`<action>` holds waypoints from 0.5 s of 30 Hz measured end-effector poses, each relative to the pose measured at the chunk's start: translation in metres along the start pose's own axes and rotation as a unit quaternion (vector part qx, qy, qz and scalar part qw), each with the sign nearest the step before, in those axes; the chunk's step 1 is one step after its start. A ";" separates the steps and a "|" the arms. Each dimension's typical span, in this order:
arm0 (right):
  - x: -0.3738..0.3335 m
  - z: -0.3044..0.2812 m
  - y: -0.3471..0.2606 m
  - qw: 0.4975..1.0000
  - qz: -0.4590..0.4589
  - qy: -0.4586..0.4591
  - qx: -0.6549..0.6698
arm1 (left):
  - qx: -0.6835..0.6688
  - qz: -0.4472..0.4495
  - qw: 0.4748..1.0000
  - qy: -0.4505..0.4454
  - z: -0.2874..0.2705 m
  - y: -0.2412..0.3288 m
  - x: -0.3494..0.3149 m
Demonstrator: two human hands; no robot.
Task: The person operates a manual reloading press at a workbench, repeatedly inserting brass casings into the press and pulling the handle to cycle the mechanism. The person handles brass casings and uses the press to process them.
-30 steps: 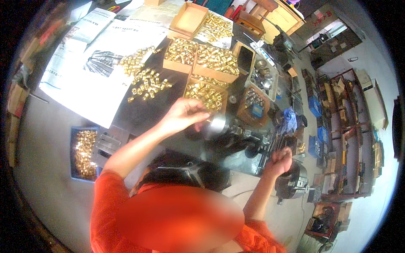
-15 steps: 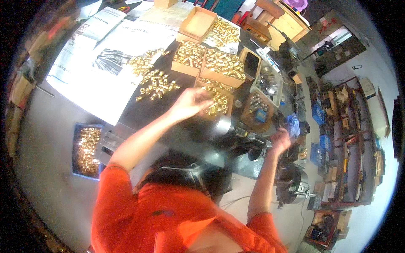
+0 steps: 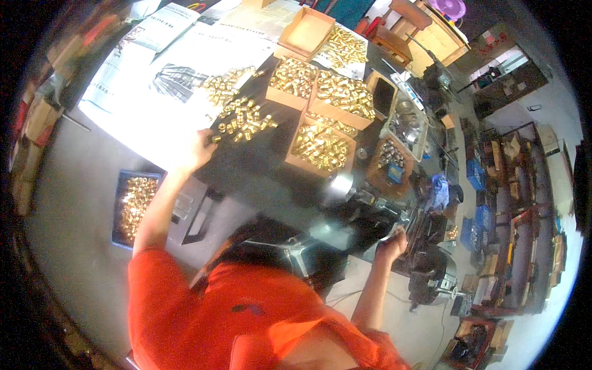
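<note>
An orange-red shirt [image 3: 271, 293] was worn, marked in front by a small dark patch [image 3: 246, 308]; forearms [image 3: 155, 216] were exposed by its short sleeves [image 3: 155, 283], and the left hand [image 3: 196, 153] and right hand [image 3: 390, 246] were bare.

Two hands [image 3: 196, 153] [image 3: 391, 244], one blue cloth [image 3: 439, 192]

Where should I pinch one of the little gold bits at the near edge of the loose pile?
Pinch the brass piece by its round sides, probably from above and the near-left, where the left hand is. It looks short and tube-like, and other loose pieces crowd behind it. Its tilt is too small to tell.
</note>
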State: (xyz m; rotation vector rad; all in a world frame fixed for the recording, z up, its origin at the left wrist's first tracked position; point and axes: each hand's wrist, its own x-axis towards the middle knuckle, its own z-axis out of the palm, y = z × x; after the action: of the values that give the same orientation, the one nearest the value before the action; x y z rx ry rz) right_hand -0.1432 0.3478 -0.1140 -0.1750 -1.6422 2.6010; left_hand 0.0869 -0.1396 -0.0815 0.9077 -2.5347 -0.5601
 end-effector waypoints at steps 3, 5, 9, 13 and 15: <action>0.002 0.040 -0.002 0.999 0.005 0.012 0.036 | -0.029 0.010 0.999 0.018 0.007 -0.013 0.000; 0.005 0.027 -0.001 1.000 -0.003 -0.023 -0.021 | -0.033 0.036 0.999 0.016 0.002 -0.007 -0.001; 0.012 -0.004 0.005 1.000 0.011 -0.023 0.000 | -0.426 -0.077 0.897 -0.094 -0.021 0.041 -0.010; -0.021 0.017 -0.015 0.999 -0.005 0.022 -0.030 | -0.506 0.072 0.831 -0.218 -0.032 0.126 -0.019; -0.029 0.022 -0.020 1.000 -0.004 0.011 -0.017 | -0.525 0.114 0.803 -0.258 -0.023 0.158 -0.020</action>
State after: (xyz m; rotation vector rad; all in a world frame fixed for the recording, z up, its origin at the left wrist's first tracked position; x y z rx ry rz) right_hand -0.1170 0.3335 -0.0852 -0.1984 -1.6785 2.5566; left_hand 0.0316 -0.0191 0.0104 0.0100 -2.0737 -2.0414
